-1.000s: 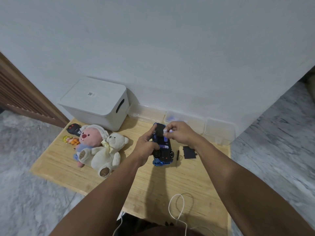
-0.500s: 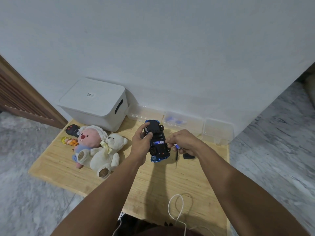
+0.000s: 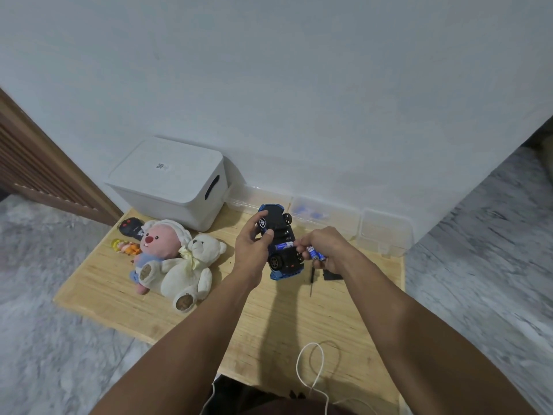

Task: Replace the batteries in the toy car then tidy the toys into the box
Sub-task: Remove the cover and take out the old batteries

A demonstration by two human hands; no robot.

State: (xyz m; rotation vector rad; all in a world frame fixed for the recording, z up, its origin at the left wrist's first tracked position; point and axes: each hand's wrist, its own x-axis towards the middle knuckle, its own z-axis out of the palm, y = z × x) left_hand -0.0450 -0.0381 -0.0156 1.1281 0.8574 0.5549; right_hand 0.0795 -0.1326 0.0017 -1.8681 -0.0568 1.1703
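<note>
Blue and black, the toy car [image 3: 279, 239] is held upside down above the wooden table [image 3: 119, 283], its wheels facing up and its nose tilted down toward the tabletop. The left hand [image 3: 253, 245] is closed around the car's side, thumb pressed near the open battery bay, where one blue battery [image 3: 284, 245] lies seated. The right hand [image 3: 324, 245] is curled shut on another blue battery [image 3: 315, 253], pinched in the fingertips just beside the car's rear wheel. Under the right hand, a small screwdriver [image 3: 311, 277] and a flat black cover [image 3: 332, 276] lie on the table. At the far left corner stands a white box [image 3: 167, 181] with its lid on. In front of it lie a pink plush [image 3: 155, 244] and a cream teddy bear [image 3: 191, 265], touching each other, with a small doll [image 3: 125, 246] and a black remote [image 3: 130, 227] just beyond them. Clear plastic containers [image 3: 383, 235] line the wall. A white cable [image 3: 311, 369] loops at the near edge.
</note>
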